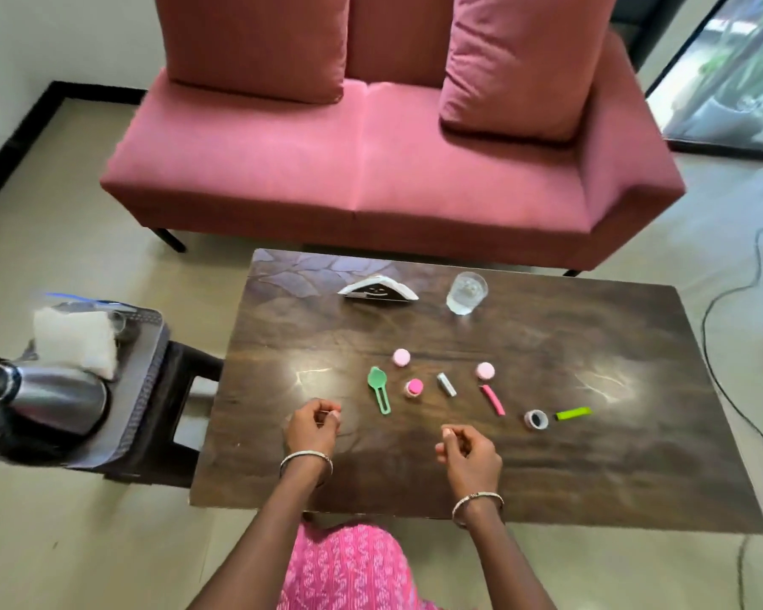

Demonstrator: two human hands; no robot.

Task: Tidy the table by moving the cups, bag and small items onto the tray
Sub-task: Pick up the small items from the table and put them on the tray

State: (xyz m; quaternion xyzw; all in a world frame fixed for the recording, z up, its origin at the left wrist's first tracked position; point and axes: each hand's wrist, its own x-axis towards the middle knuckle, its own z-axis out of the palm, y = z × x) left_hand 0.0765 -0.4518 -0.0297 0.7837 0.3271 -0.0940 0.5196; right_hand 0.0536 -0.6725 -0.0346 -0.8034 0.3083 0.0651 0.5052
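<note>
The small items lie in a loose cluster near the middle of the dark wooden table [547,433]: a green spoon [378,389] with its bowl pointing away, a little jar with a bright pink lid [414,387], two pale pink round caps [401,357] [485,370], a short silver tube [446,384], a pink stick [493,399], a small grey ring-shaped cap [536,419] and a yellow-green stick [572,413] just beside it. None of them touch each other. Farther back stands a clear glass [467,292], and to its left a napkin holder [377,292] with white napkins. The left hand [313,425] and the right hand [470,446] hover over the near part of the table, both loosely curled with fingers folded in — neither holds anything that can be seen. Wide bare wood runs along the near edge and the right side. The tray [144,380] sits on a dark stool left of the table, just off its edge; on it are a steel kettle [49,400] and a white bag [75,341] — behind the bag something small is too blurred to name. The tray's near left corner is cut off by the frame. A pink sofa [371,169] stands beyond the table.
</note>
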